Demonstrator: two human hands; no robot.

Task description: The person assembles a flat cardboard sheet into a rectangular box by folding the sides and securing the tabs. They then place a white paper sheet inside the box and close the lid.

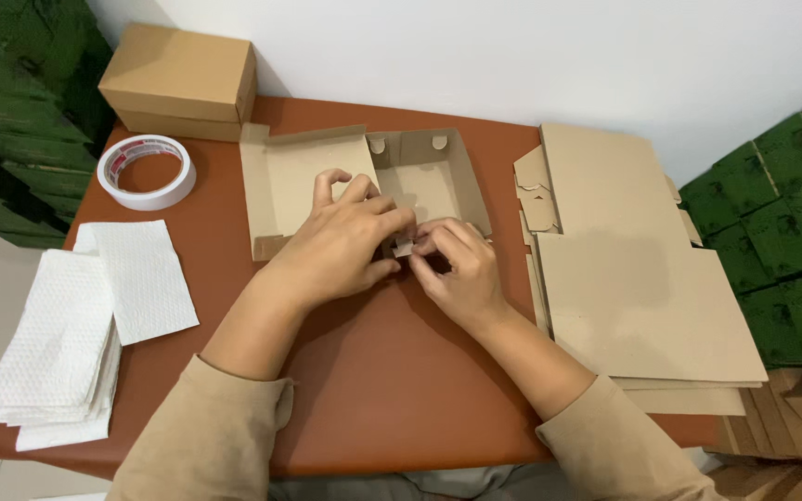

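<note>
A partly folded brown cardboard box [424, 172] lies open on the reddish-brown table [373, 371], its lid flap [294, 181] spread flat to the left. My left hand [345, 243] rests over the box's front left corner, fingers curled onto the cardboard. My right hand [455, 269] pinches a small cardboard tab [404, 248] at the box's front wall, right beside my left fingertips. Both hands touch each other at the tab.
A stack of flat unfolded cardboard blanks [633, 269] covers the table's right side. A closed brown box [181, 82] stands at the back left, a roll of tape [146, 172] in front of it. White paper napkins [76, 325] lie at the left edge. Green packages [772, 232] are piled right.
</note>
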